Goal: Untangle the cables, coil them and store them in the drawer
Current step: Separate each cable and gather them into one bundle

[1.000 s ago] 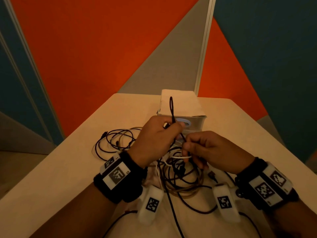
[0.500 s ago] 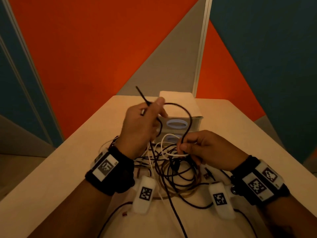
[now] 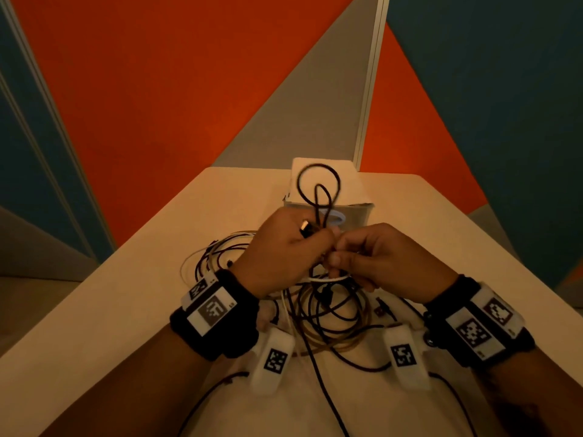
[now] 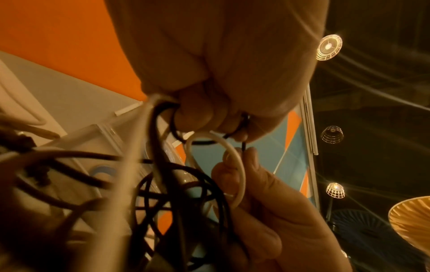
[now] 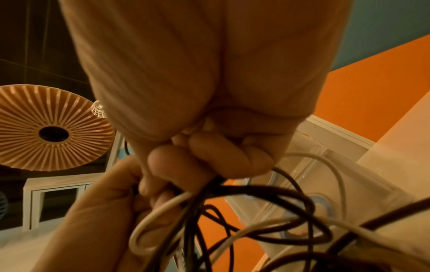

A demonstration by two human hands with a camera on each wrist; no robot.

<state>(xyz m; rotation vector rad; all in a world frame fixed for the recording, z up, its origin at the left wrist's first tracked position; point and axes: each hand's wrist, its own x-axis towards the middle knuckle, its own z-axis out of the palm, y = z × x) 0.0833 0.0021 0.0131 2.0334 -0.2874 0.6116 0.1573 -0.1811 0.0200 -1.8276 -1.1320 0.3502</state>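
Black cable (image 3: 318,190) looped up, pinched in left hand (image 3: 284,250); right hand (image 3: 378,260) grips white cable (image 3: 328,279). Risk: pulling apart cinches knot (tangle (image 3: 331,313) on desk (image 3: 142,294)).

A pale beige table (image 3: 132,310) with a smooth top runs away toward a wall of large angular panels: an orange panel (image 3: 176,99) in the middle, a grey wedge (image 3: 318,121) beside it, and dark teal panels (image 3: 492,89) to either side. A slim pale vertical strip (image 3: 369,83) divides the grey wedge from a smaller orange section. Overhead, the ceiling is dark, with small wire-cage lamps (image 4: 329,47) glowing warm and a large ribbed disc-shaped shade (image 5: 50,133) with a dark centre hole. The light is dim and amber throughout.
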